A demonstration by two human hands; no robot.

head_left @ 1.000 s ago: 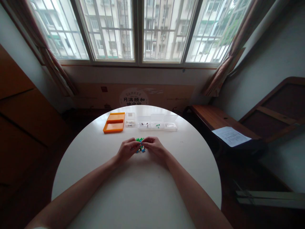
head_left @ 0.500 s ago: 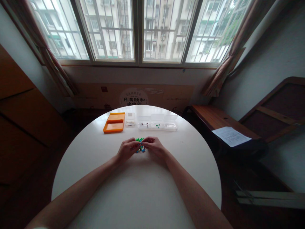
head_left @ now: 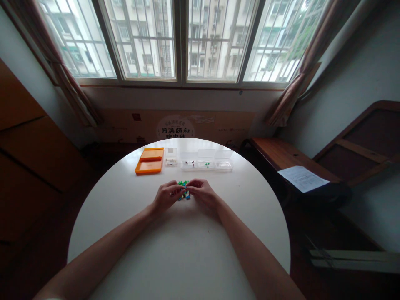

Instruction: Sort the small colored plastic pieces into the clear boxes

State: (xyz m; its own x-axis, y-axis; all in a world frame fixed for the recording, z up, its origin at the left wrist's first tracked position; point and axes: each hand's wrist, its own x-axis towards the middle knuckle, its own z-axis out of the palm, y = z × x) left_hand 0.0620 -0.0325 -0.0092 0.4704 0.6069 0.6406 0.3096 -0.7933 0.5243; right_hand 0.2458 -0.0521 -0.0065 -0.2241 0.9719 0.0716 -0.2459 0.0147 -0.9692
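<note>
My left hand (head_left: pixel 167 194) and my right hand (head_left: pixel 202 192) meet over the middle of a round white table (head_left: pixel 181 250). Both have their fingers curled and pinched on a small cluster of green and blue bricks (head_left: pixel 183 189) held between them, just above or on the tabletop. Most of the cluster is hidden by my fingers. Both forearms rest across the table toward me.
An orange tray (head_left: pixel 150 161) with its lid lies at the far left of the table. Beside it sit a small clear box (head_left: pixel 171 157) and a row of clear plastic boxes (head_left: pixel 206 161) holding tiny parts. A wooden bench with a paper sheet (head_left: pixel 302 178) stands to the right.
</note>
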